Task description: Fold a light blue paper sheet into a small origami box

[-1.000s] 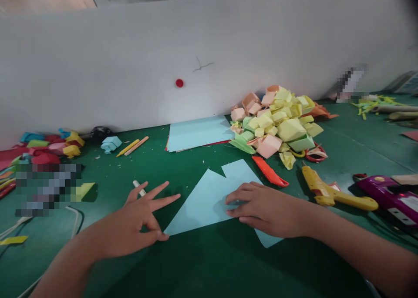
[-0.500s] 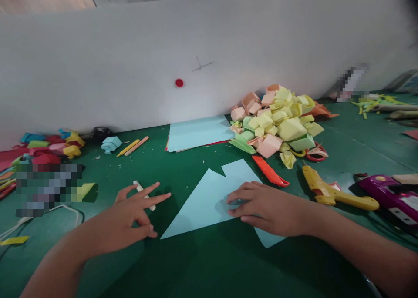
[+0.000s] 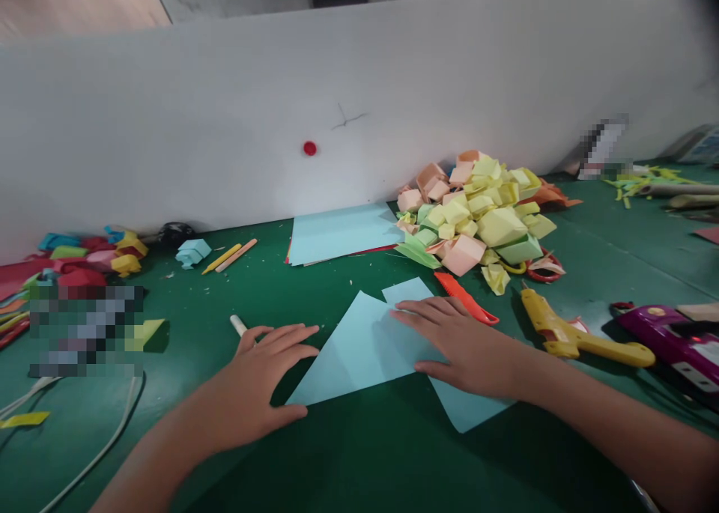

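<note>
A light blue sheet of paper (image 3: 359, 356) lies on the green table, folded so that a pointed flap reaches to the left. My right hand (image 3: 454, 341) rests on its right part, fingers stretched out over the paper. At the left corner of the fold is my left hand (image 3: 269, 382), its fingers spread and thumb apart, holding nothing. Whether its fingertips touch the paper edge I cannot tell. Partly hidden behind the left hand is a white stick-like pen (image 3: 238, 324). An orange-red utility knife (image 3: 466, 298) lies just beyond the right hand.
A heap of folded paper pieces (image 3: 483, 213) stands beside a stack of blue sheets (image 3: 342, 232) by the white wall. To the right are a yellow glue gun (image 3: 578, 333) and a purple device (image 3: 674, 341). Colourful paper shapes (image 3: 90, 258) and a white cable (image 3: 120, 423) lie left.
My left hand has moved right to the paper's left corner, its fingers opening out. My right hand has flattened and its fingers have shifted slightly up the sheet.
</note>
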Available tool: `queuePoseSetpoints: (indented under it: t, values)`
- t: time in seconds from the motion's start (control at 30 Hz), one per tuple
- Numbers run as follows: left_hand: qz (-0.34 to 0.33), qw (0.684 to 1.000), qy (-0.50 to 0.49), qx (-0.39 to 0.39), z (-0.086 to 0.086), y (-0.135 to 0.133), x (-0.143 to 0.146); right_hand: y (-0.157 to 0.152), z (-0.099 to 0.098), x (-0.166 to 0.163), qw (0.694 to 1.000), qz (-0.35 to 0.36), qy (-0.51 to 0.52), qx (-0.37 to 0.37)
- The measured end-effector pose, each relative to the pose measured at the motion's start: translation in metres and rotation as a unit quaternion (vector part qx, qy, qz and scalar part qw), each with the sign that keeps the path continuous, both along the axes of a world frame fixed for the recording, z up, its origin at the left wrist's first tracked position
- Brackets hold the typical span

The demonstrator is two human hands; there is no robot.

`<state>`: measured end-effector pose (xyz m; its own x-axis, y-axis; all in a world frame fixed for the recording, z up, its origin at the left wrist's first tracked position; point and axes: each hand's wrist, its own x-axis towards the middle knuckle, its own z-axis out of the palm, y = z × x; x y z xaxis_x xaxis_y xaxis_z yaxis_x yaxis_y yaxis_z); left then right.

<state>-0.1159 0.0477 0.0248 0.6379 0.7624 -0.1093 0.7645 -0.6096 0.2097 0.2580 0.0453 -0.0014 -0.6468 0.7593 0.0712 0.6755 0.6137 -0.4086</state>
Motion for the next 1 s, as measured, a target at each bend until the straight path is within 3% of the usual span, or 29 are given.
queuePoseSetpoints:
  t: [0.23,0.5,0.57,0.73,0.87,1.0]
  values:
    - [0.038,0.999,-0.019,0.005,0.003,0.004,0.012,0.002,0.0,-0.001,0.998,-0.062,-0.008,-0.006]
    - [-0.01,0.996,-0.043,0.08,0.0,0.008,0.015,0.002,0.0,0.0,0.99,-0.116,0.078,-0.016]
    - [-0.031,0.994,-0.039,0.094,-0.001,0.009,0.015,0.002,0.002,0.001,0.989,-0.083,0.118,0.02]
    - [-0.052,0.99,-0.023,0.13,-0.008,0.011,0.012,0.0,0.014,0.001,0.967,0.097,0.198,0.128]
    - [-0.029,0.992,-0.012,0.12,-0.009,0.009,0.012,-0.001,0.019,0.001,0.968,0.137,0.182,0.104]
    - [0.006,0.996,-0.02,0.091,-0.008,0.008,0.013,0.0,0.016,0.003,0.985,0.131,0.104,0.04]
